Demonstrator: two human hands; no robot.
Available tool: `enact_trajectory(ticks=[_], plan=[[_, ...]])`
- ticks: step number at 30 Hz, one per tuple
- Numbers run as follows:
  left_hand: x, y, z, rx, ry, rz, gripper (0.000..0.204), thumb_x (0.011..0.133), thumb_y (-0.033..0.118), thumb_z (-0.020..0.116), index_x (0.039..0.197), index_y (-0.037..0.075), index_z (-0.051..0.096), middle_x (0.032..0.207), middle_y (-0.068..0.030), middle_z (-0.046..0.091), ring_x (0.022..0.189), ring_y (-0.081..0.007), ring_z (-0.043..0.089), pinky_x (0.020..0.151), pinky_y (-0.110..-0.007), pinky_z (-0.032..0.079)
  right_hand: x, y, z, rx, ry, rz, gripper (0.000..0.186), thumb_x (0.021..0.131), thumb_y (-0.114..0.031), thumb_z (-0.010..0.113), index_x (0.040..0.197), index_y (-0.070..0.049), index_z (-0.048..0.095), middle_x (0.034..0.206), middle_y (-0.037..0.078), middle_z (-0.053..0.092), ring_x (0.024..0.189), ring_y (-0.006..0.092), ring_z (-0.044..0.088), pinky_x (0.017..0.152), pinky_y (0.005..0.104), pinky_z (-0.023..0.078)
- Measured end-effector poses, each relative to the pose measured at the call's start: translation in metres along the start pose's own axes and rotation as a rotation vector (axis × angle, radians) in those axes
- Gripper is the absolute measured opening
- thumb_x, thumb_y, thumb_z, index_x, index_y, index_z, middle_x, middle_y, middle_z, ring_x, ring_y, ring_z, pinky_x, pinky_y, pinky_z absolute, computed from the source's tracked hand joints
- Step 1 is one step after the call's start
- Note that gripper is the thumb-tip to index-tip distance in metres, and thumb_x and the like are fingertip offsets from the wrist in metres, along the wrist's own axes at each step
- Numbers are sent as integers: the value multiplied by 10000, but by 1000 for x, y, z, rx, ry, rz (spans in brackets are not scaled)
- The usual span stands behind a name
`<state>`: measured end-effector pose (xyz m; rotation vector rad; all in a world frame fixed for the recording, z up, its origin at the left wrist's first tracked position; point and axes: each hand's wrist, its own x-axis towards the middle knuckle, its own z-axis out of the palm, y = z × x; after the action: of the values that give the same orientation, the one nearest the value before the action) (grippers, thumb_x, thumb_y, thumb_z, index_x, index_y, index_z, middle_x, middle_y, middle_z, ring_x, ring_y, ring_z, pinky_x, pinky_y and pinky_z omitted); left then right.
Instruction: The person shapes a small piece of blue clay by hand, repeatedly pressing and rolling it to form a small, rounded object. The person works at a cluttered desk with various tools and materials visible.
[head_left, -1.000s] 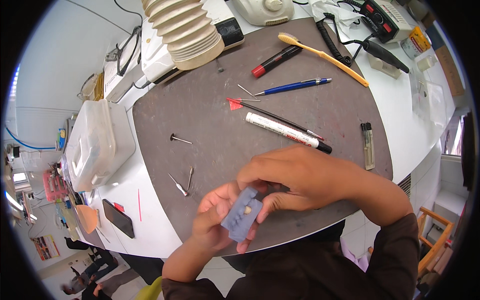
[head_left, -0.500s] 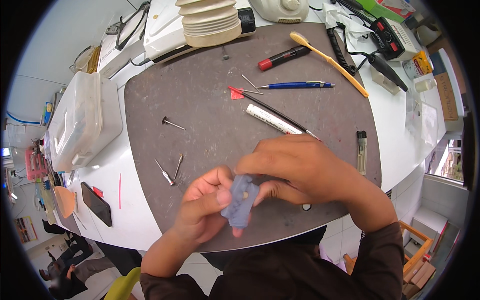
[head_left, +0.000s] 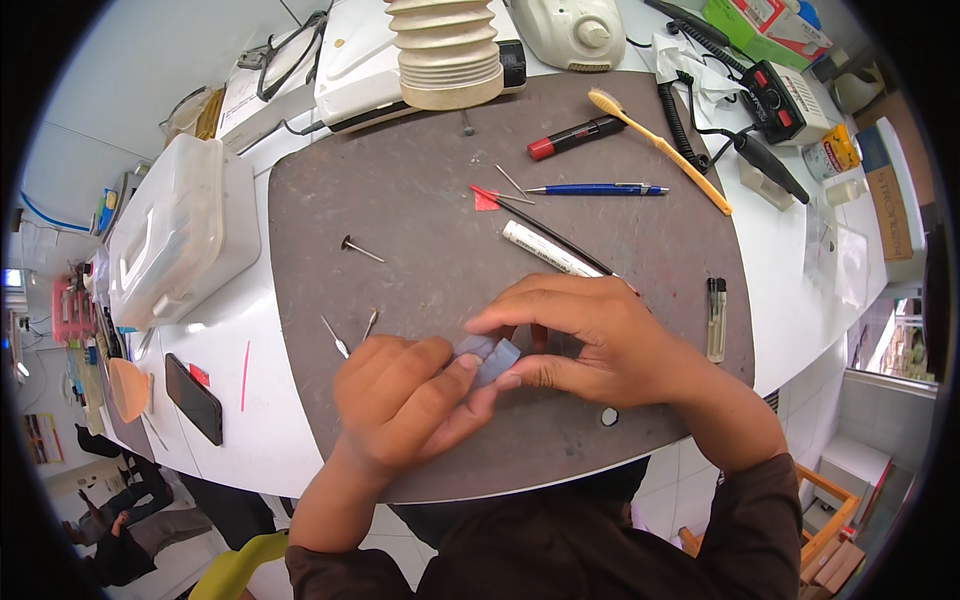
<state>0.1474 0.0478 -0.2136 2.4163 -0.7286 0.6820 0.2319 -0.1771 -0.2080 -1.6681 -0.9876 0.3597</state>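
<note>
My left hand (head_left: 400,400) and my right hand (head_left: 600,345) both grip a small blue-grey dental model (head_left: 500,360) low over the middle of the grey mat (head_left: 360,190). The left fingers curl over the model, hiding much of it; my right thumb and fingers hold it from the right side. Just beyond my hands lie a white marker (head_left: 545,245), a thin black brush (head_left: 565,240) and a blue mechanical pencil (head_left: 600,189). Small metal bits (head_left: 337,338) rest beside my left hand. A yellow brush (head_left: 670,160) and a red-and-black marker (head_left: 575,137) lie farther back.
A translucent case (head_left: 180,240) and dark phone (head_left: 193,398) are on the white bench at left. A machine with a ribbed hose (head_left: 445,60) stands behind the mat, a black control box (head_left: 790,105) at back right. People (head_left: 125,530) appear at the far lower left.
My left hand has rolled over so its back faces up, with the fingers over the model. The model has turned and is now mostly hidden. The view has shifted slightly.
</note>
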Motion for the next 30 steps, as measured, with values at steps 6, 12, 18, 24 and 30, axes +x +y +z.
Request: enact_trajectory(ticks=[6,12,18,24,30], plan=[[0,-1,0,-46,32,-5,325,737,207,895,939,82,672,863,-100,704,667,-235,654,567,-324,497,1,-6,-1,50,-52,91,409,859,-138,783,1225,-38,632,1076,116,690,968,259,699,792,354,560],[3,1,0,-157,59,-65,343,660,134,897,946,35,736,857,-91,679,667,-226,628,567,-321,483,0,-7,0,38,-39,94,393,872,-134,770,1223,-43,618,1064,122,686,948,264,697,788,359,554],[3,2,0,-211,81,-51,326,675,129,902,946,31,750,862,-100,677,675,-224,630,566,-328,485,-2,-3,4,16,25,44,388,867,-213,805,1182,-43,657,1050,96,703,875,234,699,773,336,560],[-1,3,1,-260,80,-115,356,698,138,905,989,30,731,881,-114,687,673,-234,653,562,-326,499,-3,-1,7,45,47,54,406,870,-260,819,1179,-41,673,1060,83,715,871,210,705,777,316,572],[1,2,1,-255,73,-116,350,711,129,900,995,29,722,886,-122,690,687,-245,671,570,-325,512,-3,-4,10,77,97,67,374,860,-204,826,1165,-45,678,1049,101,719,890,224,707,779,327,572]])
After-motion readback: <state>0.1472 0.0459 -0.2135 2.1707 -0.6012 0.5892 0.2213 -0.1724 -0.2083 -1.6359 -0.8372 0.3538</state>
